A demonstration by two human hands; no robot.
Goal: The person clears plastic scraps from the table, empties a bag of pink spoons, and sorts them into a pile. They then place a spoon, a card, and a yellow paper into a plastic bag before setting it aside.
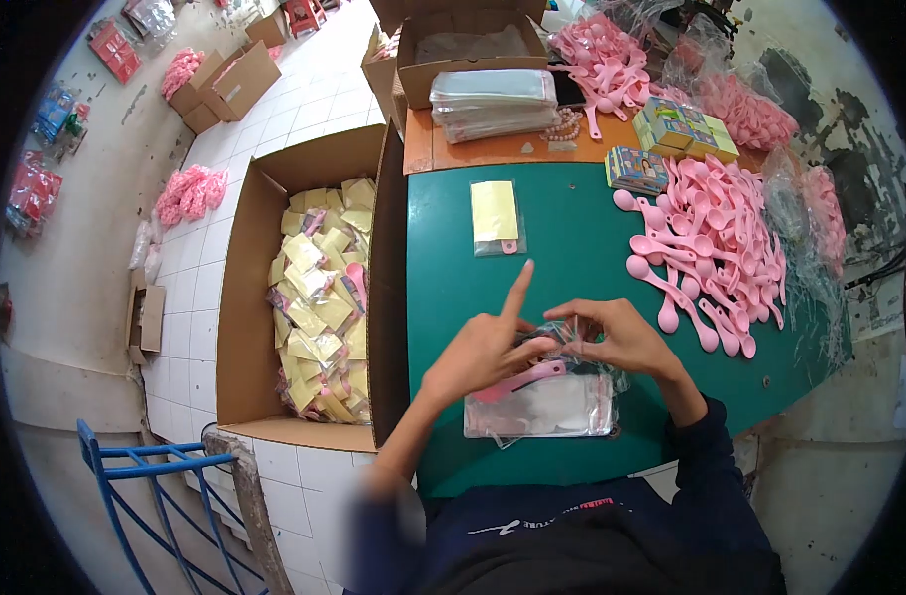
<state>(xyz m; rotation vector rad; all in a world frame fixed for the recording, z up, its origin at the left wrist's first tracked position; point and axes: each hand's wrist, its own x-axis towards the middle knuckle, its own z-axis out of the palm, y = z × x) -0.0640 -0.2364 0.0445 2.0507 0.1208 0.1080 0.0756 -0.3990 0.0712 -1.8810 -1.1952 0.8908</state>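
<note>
My left hand (483, 352) has its index finger stretched out, while its thumb and other fingers close around a pink measuring spoon (522, 381); the spoon's bowl is hidden. Against that hand, my right hand (617, 337) pinches a clear plastic bag (564, 335), crumpled between the two. Just below them lies a stack of flat clear bags (542, 409) on the green table (443, 297). Farther up, a filled bag (496, 216) with a pale yellow card and a pink handle end lies flat. To the right spreads a heap of loose pink spoons (711, 243).
A tall cardboard box (240, 327) full of packed yellow-card bags stands left of the table. At the back are card stacks (636, 169), more clear bags (493, 99) and an open carton (473, 45). A blue metal frame (156, 466) is at lower left.
</note>
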